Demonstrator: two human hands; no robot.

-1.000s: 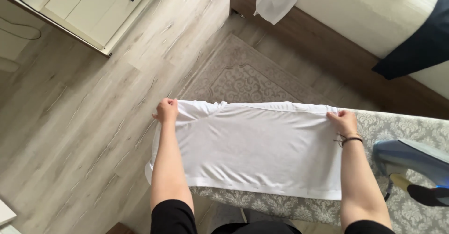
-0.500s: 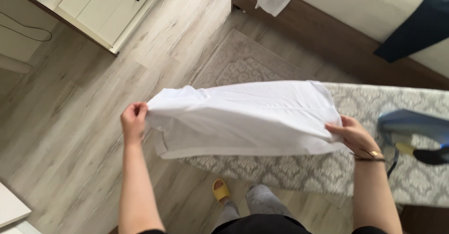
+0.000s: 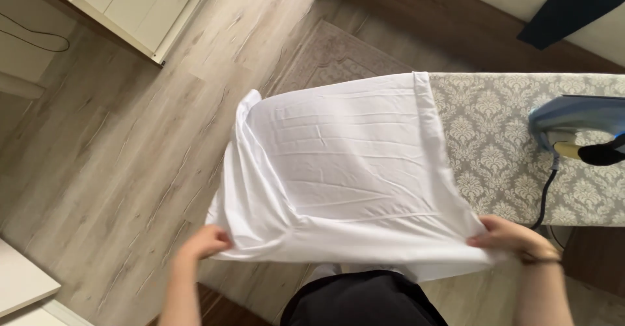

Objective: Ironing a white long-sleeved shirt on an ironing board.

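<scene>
A white garment (image 3: pixel 338 163) lies spread over the left end of an ironing board (image 3: pixel 501 137) with a grey patterned cover. My left hand (image 3: pixel 205 241) grips the garment's near left edge, off the board's end. At the near right, my right hand (image 3: pixel 504 235) pinches the near edge of the cloth, pulled toward my body. The cloth's far edge rests flat on the board, and its left side hangs over the end.
A blue steam iron (image 3: pixel 576 127) with a black cord rests on the board to the right. A patterned rug (image 3: pixel 338 59) lies on the wood floor beyond. White drawers (image 3: pixel 140 7) stand far left; a bed (image 3: pixel 540 0) far right.
Both hands carried the garment's far edge up, over and back toward my body, turning the cloth over on the board. The view shifted, so the board sits higher in frame.
</scene>
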